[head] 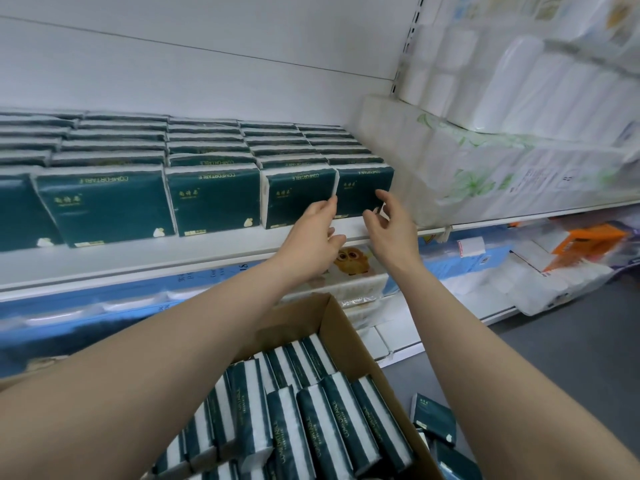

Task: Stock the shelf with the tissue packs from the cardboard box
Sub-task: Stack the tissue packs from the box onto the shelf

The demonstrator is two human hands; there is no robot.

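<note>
"Reaching up to the middle of the frame, what is the right hand (388, 230) doing there?"

"Its grip is spread: thumb and forefinger stand apart round the lower right corner of the end tissue pack (363, 188), the other fingers loosely curved. Whether the tips touch the wrapper I cannot tell."

"And the left hand (317, 233)?"

"Just beside it, seen from the back. Its forefinger lies along the white seam between that pack and its neighbour; the lower fingers are curled. Whether its grip pinches the edge or only touches it, I cannot tell."

"Where does the pack stand?"

"Upright at the right end of the front row on the shelf (138, 261), dark green face outward, further rows (207, 140) packed behind it. Bundles of white toilet rolls (502, 168) lie just to its right."

"And the box?"

"The cardboard box (311, 320) sits bottom centre under both forearms, open-topped, filled with green-and-white packs (311, 427) set on edge. A few loose packs (433, 417) lie on the grey floor (571, 341) at its right — lower right of the frame. An owl-printed pack (349, 261) shows below the shelf, between the wrists."
</note>
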